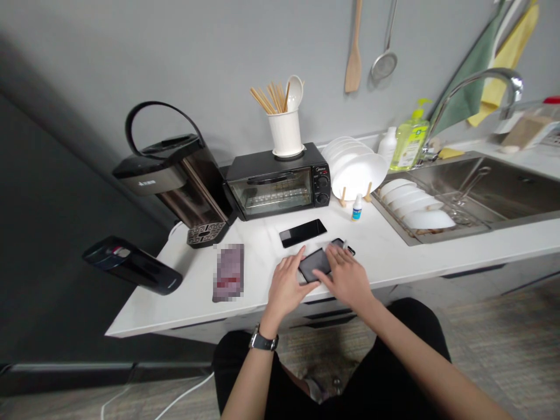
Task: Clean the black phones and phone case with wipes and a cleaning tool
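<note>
On the counter's front part, a flat dark grey phone-sized slab point(310, 265) lies between my hands. My left hand point(286, 283) holds its left end, fingers along the far edge and thumb at the near edge. Over the slab's right end, my right hand point(350, 277) rests with its fingers stretched out, thumb on the surface. Beyond those fingers, a second dark object point(350, 249) shows in part, with a small whitish piece beside it; its kind is hidden. A black smartphone point(303, 233) lies just behind. Farther right stands a small white bottle with a blue label point(357, 208).
On the white counter point(262, 233) stand a water dispenser point(175, 175), a toaster oven point(275, 186), and racked plates point(356, 172). A dark tumbler point(131, 265) and a blurred-out flat item point(228, 273) lie left. The sink point(490, 186) is at right, with soap bottles behind.
</note>
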### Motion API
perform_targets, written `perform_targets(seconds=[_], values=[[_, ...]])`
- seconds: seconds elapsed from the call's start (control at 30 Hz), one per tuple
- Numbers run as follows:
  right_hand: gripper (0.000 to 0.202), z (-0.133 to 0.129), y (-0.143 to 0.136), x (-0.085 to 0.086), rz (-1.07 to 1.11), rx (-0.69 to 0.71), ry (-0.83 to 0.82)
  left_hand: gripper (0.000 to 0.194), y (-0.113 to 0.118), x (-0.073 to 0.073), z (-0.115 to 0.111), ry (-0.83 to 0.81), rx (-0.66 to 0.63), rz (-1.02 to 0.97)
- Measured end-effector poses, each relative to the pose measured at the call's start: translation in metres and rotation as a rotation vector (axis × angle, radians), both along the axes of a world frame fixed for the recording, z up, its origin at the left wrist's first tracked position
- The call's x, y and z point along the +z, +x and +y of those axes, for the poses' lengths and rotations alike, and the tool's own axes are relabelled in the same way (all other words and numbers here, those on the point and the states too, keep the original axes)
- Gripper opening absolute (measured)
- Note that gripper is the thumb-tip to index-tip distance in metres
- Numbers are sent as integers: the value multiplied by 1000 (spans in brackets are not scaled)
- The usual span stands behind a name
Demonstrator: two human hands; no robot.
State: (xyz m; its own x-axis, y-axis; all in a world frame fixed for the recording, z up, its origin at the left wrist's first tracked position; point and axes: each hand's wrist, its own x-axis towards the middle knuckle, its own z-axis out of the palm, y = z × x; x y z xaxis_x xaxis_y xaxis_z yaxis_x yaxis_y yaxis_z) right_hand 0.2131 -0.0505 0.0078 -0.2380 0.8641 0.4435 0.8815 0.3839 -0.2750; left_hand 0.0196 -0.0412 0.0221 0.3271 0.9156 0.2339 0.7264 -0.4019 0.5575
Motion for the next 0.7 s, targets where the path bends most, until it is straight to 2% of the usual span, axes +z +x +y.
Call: perform_targets(seconds=[0.1,0.13,0.17,0.23,0.3,0.33,0.43,0.5,0.57,0.63,0.7], values=[[64,-7,-9,1,27,282,-47,87,-2,-1,0,-4,-16,2],[59,-6,-9,2,38,319,-62,86,-2,-1,0,-2,-14,3],[52,-4,-6,3,43,308,-69,86,-2,-1,-1,2,-10,3],[45,4,2,3,43,160,-54,89,-1,-1,-1,11,2,5],[48,7,6,2,30,64,-40,90,0,0,-1,14,9,7],[55,6,5,2,29,61,-31,89,0,1,-1,11,4,9],[66,-1,-3,1,30,273,-48,86,0,0,0,-3,-12,11],[55,0,0,1,27,338,-62,86,-1,0,-1,2,-8,11],[45,8,13,0,10,220,-40,88,0,0,-1,16,2,10],[47,17,28,-2,-32,93,-7,90,1,1,-1,21,16,19],[54,20,40,-4,-69,61,22,93,3,2,-1,16,24,28]])
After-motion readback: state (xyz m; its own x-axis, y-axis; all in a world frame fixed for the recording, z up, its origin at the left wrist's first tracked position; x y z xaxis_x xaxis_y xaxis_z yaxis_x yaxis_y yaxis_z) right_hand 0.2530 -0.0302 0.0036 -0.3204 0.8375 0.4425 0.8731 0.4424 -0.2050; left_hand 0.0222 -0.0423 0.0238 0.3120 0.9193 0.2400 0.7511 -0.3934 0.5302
